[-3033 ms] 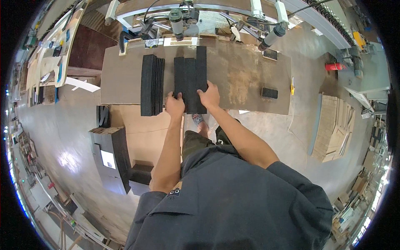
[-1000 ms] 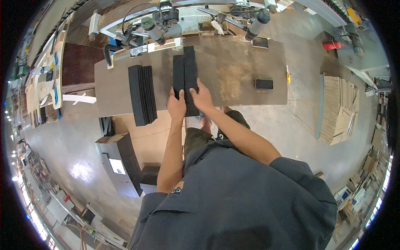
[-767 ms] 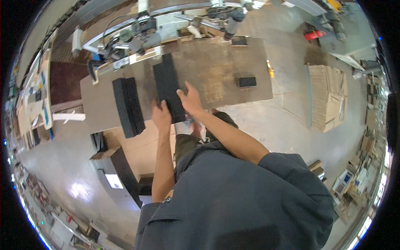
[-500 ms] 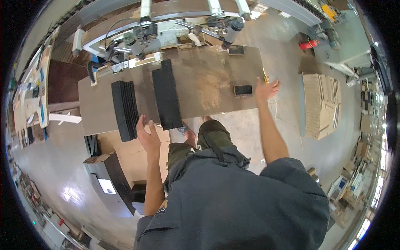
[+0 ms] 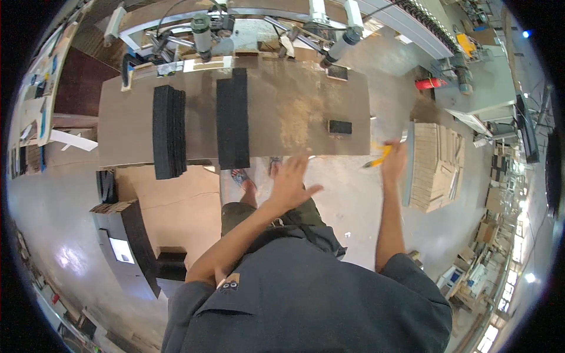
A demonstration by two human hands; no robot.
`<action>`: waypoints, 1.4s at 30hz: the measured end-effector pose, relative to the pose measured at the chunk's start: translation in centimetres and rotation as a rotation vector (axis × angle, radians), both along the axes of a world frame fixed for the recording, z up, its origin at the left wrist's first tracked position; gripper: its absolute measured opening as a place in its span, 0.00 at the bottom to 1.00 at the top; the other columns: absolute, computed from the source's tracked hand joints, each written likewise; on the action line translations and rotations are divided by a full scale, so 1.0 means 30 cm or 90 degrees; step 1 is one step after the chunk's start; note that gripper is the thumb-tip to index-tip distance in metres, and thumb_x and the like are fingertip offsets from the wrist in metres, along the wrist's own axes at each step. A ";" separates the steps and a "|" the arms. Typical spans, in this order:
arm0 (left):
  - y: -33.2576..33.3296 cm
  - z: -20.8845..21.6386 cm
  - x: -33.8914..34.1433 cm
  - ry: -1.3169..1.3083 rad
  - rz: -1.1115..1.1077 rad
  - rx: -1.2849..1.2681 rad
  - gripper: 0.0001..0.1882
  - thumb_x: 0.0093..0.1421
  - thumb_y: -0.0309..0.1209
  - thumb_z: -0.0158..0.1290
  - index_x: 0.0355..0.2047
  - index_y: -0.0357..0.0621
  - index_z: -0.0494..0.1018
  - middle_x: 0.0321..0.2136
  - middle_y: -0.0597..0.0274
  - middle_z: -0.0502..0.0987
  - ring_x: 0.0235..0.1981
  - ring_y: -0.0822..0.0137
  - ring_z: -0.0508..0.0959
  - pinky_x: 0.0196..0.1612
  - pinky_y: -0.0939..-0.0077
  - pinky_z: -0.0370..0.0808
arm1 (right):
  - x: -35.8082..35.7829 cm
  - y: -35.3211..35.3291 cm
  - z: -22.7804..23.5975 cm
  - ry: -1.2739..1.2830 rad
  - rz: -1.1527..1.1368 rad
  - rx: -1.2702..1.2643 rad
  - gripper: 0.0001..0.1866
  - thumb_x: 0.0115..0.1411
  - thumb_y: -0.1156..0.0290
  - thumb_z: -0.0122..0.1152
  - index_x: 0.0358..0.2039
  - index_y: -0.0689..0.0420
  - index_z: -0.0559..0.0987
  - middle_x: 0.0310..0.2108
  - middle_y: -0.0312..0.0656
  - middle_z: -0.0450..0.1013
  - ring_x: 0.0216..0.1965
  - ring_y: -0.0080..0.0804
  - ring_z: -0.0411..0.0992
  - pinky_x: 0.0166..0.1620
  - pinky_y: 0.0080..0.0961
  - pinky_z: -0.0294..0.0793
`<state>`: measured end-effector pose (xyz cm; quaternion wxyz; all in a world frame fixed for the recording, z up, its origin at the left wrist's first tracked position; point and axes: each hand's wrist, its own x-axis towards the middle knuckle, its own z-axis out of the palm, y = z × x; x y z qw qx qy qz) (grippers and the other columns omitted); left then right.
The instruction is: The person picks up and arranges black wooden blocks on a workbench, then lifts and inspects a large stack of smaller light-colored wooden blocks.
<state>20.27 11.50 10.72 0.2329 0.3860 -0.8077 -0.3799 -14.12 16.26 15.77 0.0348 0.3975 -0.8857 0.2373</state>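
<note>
My right hand (image 5: 394, 160) is closed around a slim yellow tool (image 5: 379, 157) with a dark end, which points left; its exact kind is too small to tell. It is off the table's right front corner. My left hand (image 5: 290, 183) hangs open over my legs, fingers apart, just short of the front edge of the brown table (image 5: 197, 126). To its left on the table lie a dark strip stack (image 5: 233, 120) and a thicker stack of black strips (image 5: 169, 132). A small black block (image 5: 340, 127) rests near the right end, with another dark block (image 5: 337, 73) behind it.
Machine arms with cylinders (image 5: 202, 38) line the table's far side. Flat cardboard pieces (image 5: 436, 167) are stacked at the right, and a red cylinder (image 5: 430, 83) lies beyond them. On the floor at left are a cardboard sheet (image 5: 170, 206) and a long black stack (image 5: 126, 247).
My left hand has swung right, from beside the black strips to over my legs. My right hand has drawn back from the table's right edge, and the yellow tool now points left from it.
</note>
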 end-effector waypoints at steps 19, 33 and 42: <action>0.520 -0.285 -0.062 -0.117 0.313 0.274 0.19 0.68 0.34 0.61 0.54 0.40 0.71 0.37 0.38 0.84 0.41 0.30 0.83 0.43 0.37 0.77 | 0.699 0.201 -0.471 -0.795 0.149 0.180 0.23 0.73 0.55 0.64 0.55 0.62 0.81 0.45 0.51 0.82 0.45 0.42 0.80 0.53 0.36 0.77; 0.081 -0.072 -0.467 -0.301 0.066 0.091 0.26 0.67 0.51 0.60 0.50 0.38 0.79 0.35 0.40 0.86 0.41 0.35 0.86 0.45 0.41 0.82 | -0.045 0.534 -0.478 -0.685 -0.028 -0.080 0.27 0.74 0.49 0.63 0.59 0.60 0.82 0.51 0.45 0.80 0.47 0.34 0.79 0.53 0.33 0.78; 0.343 -0.222 -0.238 -0.364 0.050 0.085 0.20 0.69 0.43 0.60 0.55 0.45 0.80 0.35 0.39 0.86 0.38 0.38 0.86 0.43 0.44 0.83 | -0.007 0.634 -0.483 -0.812 0.005 -0.067 0.28 0.75 0.45 0.61 0.61 0.55 0.80 0.52 0.39 0.80 0.49 0.32 0.79 0.52 0.31 0.77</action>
